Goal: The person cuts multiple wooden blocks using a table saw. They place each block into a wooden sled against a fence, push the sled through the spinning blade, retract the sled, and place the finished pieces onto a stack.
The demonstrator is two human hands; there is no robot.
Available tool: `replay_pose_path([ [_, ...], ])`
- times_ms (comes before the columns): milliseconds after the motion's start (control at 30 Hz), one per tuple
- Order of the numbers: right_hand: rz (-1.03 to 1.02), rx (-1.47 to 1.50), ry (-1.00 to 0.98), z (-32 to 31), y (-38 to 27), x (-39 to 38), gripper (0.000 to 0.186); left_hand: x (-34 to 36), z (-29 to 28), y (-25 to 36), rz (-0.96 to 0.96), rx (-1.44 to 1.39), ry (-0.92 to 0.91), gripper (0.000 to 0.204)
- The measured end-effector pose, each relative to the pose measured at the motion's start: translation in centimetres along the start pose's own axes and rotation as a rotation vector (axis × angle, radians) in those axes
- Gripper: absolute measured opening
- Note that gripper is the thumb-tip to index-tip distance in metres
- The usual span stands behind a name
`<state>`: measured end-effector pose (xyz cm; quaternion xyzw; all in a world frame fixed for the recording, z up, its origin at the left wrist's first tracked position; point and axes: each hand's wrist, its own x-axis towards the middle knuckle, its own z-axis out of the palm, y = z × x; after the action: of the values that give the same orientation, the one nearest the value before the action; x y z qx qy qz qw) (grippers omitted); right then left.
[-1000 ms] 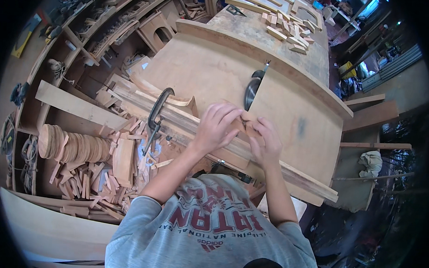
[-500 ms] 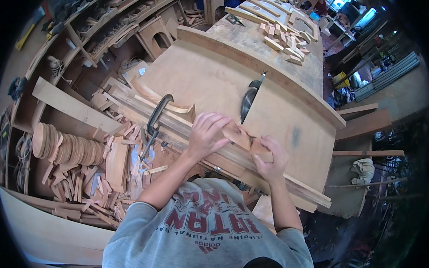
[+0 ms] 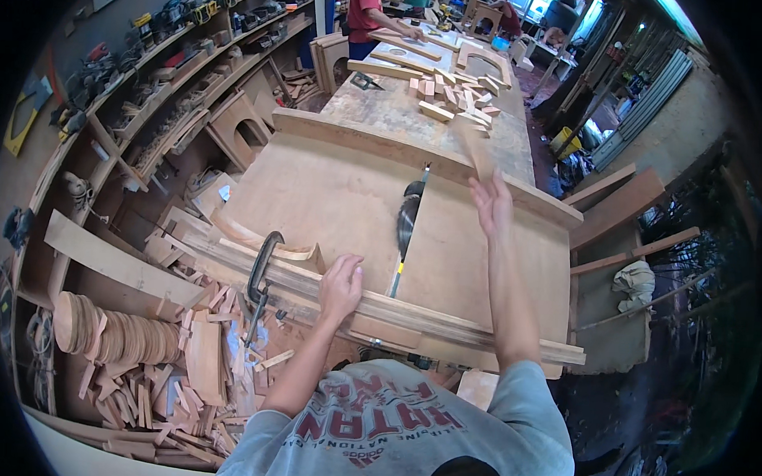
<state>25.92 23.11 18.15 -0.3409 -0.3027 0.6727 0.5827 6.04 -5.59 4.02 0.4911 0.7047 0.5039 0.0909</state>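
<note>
My left hand, fingers curled, rests on the layered wooden rail along the near edge of a plywood sled. My right hand reaches forward with fingers apart beside the far fence; a motion-blurred wood piece is just beyond its fingertips. A circular saw blade shows in the slot between my hands. A black C-clamp grips the near rail left of my left hand, next to a curved wood piece.
Cut blocks lie on the worktable beyond. A co-worker in red stands at its far left. Tool shelves line the left, above offcuts and stacked discs. Boards jut out at right.
My hands have separated from the small wood piece they both held. My right hand has swung forward, the piece moving away toward the worktable; my left has settled lower. The view has tilted up.
</note>
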Motion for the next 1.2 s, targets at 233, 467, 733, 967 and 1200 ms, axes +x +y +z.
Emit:
replay_pose_path([
  [233, 0.009, -0.676, -0.557, 2.8, 4.7, -9.4, 0.036, 0.0, 0.1, -0.1, 0.047, 0.078, 0.041, 0.018],
  [467, 0.295, -0.963, -1.139, -9.0, 15.8, -35.8, 0.033, -0.2, 0.3, -0.2, 0.015, 0.243, -0.102, 0.025],
  [733, 0.059, -1.655, -0.998, -17.5, 12.4, -41.1, 0.044, -0.9, -0.4, 0.6, -0.088, 0.247, -0.217, 0.029],
  [967, 0.316, -1.278, -0.074, -35.7, 15.0, -50.9, 0.035, -1.5, 0.9, 0.2, 0.004, 0.328, -0.219, 0.032],
  [1200, 0.421, -1.652, -0.044, -62.6, 21.1, -59.2, 0.031, -1.0, 2.1, -1.7, -0.022, 0.419, -0.223, 0.037],
])
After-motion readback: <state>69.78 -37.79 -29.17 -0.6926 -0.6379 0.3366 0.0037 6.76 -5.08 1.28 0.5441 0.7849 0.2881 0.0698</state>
